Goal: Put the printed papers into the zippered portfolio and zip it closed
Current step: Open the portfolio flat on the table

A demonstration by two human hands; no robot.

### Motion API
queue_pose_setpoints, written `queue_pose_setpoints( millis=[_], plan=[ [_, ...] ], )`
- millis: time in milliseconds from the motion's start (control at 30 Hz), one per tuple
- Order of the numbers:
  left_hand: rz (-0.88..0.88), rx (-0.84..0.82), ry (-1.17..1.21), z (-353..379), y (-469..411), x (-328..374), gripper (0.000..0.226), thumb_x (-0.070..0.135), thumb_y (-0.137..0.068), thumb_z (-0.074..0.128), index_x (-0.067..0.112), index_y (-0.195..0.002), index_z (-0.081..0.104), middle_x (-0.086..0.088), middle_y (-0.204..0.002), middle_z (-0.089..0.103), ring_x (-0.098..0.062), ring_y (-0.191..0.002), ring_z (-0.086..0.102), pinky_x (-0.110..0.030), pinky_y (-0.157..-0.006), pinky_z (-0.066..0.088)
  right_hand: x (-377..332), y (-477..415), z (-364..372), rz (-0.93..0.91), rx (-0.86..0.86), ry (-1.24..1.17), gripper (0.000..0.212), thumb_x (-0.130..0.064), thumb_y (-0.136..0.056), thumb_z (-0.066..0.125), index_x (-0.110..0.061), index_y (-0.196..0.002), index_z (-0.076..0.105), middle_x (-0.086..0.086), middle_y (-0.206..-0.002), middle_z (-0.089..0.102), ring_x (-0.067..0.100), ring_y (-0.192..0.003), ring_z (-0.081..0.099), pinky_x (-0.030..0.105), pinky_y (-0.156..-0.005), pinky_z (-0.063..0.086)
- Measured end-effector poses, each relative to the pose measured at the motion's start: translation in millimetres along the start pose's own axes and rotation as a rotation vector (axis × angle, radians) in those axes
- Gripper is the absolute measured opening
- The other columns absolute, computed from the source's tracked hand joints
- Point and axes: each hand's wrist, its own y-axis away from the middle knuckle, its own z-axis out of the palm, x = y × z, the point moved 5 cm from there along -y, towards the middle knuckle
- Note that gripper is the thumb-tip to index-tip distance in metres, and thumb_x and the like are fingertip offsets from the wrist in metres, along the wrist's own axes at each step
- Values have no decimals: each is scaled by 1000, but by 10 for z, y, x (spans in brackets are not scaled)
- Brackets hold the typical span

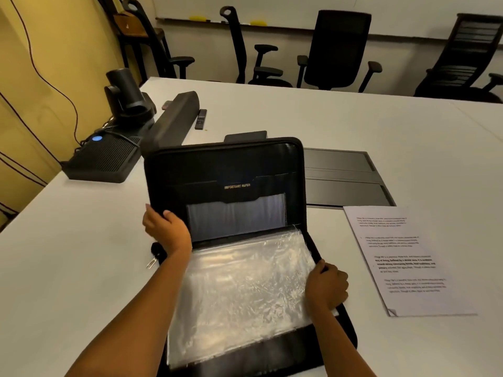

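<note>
- Portfolio (pixel 226 170) lies open on the white surface (pixel 81 268), right in front of the person; its base is flat and its lid stands nearly upright.
- Left hand (pixel 167 229) grips the lid's left edge low down, thumb on the inner face and fingers wrapped behind.
- Right hand (pixel 326 284) clasps the right rim of the base, fingers curled over the edge where the sleeves (pixel 239 289) end.
- These clear, crinkled plastic sleeves cover most of the base.
- Inside the lid is a black pocket (pixel 237 186) lettered "IMPORTANT PAPER", with a pale translucent panel below it.
- Papers (pixel 408 262), printed with blocks of text, lie flat on the surface just right of the portfolio, apart from both hands.
- A black tab (pixel 156 254) with a metal clip sits on the surface beside the left wrist.
- Behind the papers a dark hatch (pixel 343 178) is set flush into the surface.
- Far left stand a camera (pixel 125 96), a long black bar (pixel 174 118), a vented box (pixel 103 159) with a blue light, and a remote (pixel 201 118).
- Black chairs (pixel 337 47) line the far side.
</note>
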Motion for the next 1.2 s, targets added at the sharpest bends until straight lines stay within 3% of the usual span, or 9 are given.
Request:
queue_pose_setpoints(
  millis=[267, 433, 633, 733, 867, 1033, 1200],
  plan=[
    [-7, -452, -33, 454, -332, 84, 53, 19, -101, 35, 11, -149, 15, -10, -157, 17, -31, -144, 20, -40, -117, 20, 23, 24, 69, 149, 13, -25, 33, -19, -97, 41, 1, -117, 58, 26, -122, 51, 42, -110, 47, 48, -94, 35],
    [-7, -594, -122, 629, -428, 46, 51, 20, -100, 38, 7, -147, 22, -13, -154, 26, -33, -141, 27, -43, -118, 23, 13, -19, 86, 264, -54, -13, 31, -15, -96, 41, -1, -121, 54, 24, -129, 46, 39, -117, 41, 47, -100, 30],
    [80, -788, -301, 697, -412, -92, 58, 22, -100, 39, 8, -149, 11, -10, -158, 13, -28, -145, 17, -38, -119, 16, -12, -86, 79, 272, -214, 41, 36, -21, -96, 38, -7, -128, 44, 18, -135, 40, 34, -124, 37, 43, -105, 31],
    [157, -796, -392, 645, -260, -230, 57, 20, -100, 37, 6, -149, 10, -10, -159, 7, -29, -146, 12, -38, -120, 12, -19, -64, 67, 278, -201, 55, 36, -22, -96, 38, -6, -127, 44, 19, -135, 39, 34, -124, 36, 42, -105, 30],
    [379, -659, -557, 445, 74, -408, 54, 17, -99, 39, 5, -147, 18, -14, -158, 10, -31, -146, 12, -43, -118, 16, -32, -9, 57, 256, -50, -28, 33, -18, -98, 39, -2, -124, 50, 24, -131, 43, 38, -121, 38, 46, -102, 28],
    [482, -638, -695, 157, 561, -740, 52, 22, -100, 32, 9, -148, 17, -12, -158, 7, -26, -147, 6, -41, -121, 8, 87, 78, 56, -83, 26, 23, 33, -14, -95, 46, -6, -126, 54, 22, -121, 54, 37, -111, 45, 46, -94, 35],
    [485, -554, -736, -201, 823, -887, 51, 24, -99, 34, 11, -147, 22, -12, -158, 13, -26, -147, 11, -42, -120, 7, 267, 94, -44, -303, -47, 138, 36, -18, -95, 48, -9, -130, 52, 18, -122, 55, 34, -109, 48, 44, -91, 38]
  ],
)
